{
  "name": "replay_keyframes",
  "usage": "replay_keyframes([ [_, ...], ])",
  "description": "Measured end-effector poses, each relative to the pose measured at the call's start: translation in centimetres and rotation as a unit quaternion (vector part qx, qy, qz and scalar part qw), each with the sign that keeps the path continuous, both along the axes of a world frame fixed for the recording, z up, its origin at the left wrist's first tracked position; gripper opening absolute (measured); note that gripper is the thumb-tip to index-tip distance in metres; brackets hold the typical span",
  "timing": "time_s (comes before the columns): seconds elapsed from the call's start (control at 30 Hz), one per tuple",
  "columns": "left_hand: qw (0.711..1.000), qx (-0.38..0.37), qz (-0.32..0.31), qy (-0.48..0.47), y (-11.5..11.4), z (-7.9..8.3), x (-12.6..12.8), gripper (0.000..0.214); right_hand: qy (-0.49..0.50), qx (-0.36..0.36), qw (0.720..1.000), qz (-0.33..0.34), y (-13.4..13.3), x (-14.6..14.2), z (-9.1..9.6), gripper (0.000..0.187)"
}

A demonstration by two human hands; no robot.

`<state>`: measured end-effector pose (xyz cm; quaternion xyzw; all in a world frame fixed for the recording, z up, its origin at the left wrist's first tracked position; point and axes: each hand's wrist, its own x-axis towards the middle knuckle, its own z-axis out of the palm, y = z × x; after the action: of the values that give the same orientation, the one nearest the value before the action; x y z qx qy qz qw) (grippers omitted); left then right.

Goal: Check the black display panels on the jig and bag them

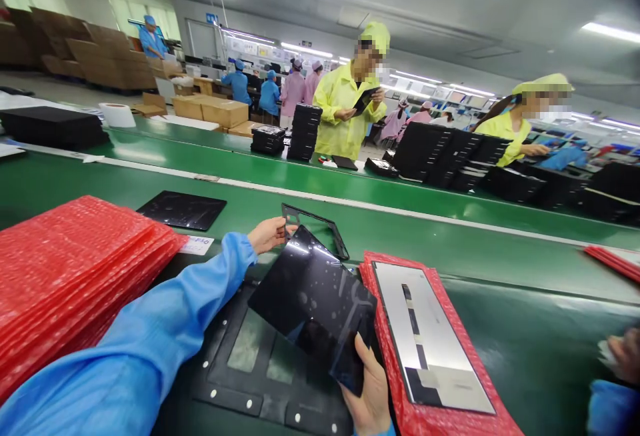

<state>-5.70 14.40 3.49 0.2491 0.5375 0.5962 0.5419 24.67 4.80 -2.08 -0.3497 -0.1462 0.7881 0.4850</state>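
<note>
We're live: our L hand (270, 233) has fingers closed on the L end of a thin black frame (340, 241), prob. to keep it clear of the glass; our R hand (369, 386) is gripping the lower corner of a glossy black panel (313, 299), thumb at the edge, other fingers hidden, prob. b/c a corner hold leaves most of that shiny face untouched. The panel's tilted above a black tray (235, 383), upper corner overlapping the frame in our view; can't tell if they touch. Tray's right before us, prob. for easy reach. To our R, a silver-backed panel (443, 329) lies on red bubble wrap (480, 423), prob. cushioned vs. scratches. Now the count: 1 frame, 1 tray, 3 panels near us (1 held, 1 silver-backed, 1 flat dark panel (183, 210) on the green surface (425, 236) to our L), 1 white label (197, 245), 2 red piles nearby, layers of the L pile (75, 256) too blurred to count. Opposite, 2 co-workers in yellow (340, 106); far R edge, 1 other person's hand (626, 356), grip unclear.
</note>
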Motion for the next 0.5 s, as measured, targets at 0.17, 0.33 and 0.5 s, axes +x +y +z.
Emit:
replay_keyframes([
  [0.17, 0.996, 0.065, 0.060, -0.015, -9.0, 0.7, 1.0, 0.028, -0.006, -0.010, 0.999, 0.032, 0.0, 0.2, -0.1, 0.043],
  [0.33, 0.994, 0.064, 0.078, -0.028, -16.3, 0.5, 1.0, 0.051, -0.016, -0.045, 0.999, -0.005, 0.5, 0.5, -0.1, 0.032],
  [0.5, 0.996, -0.012, 0.084, -0.034, -20.6, -0.6, 0.9, 0.057, -0.072, -0.026, 0.996, -0.038, 1.4, 1.3, 0.1, 0.020],
])
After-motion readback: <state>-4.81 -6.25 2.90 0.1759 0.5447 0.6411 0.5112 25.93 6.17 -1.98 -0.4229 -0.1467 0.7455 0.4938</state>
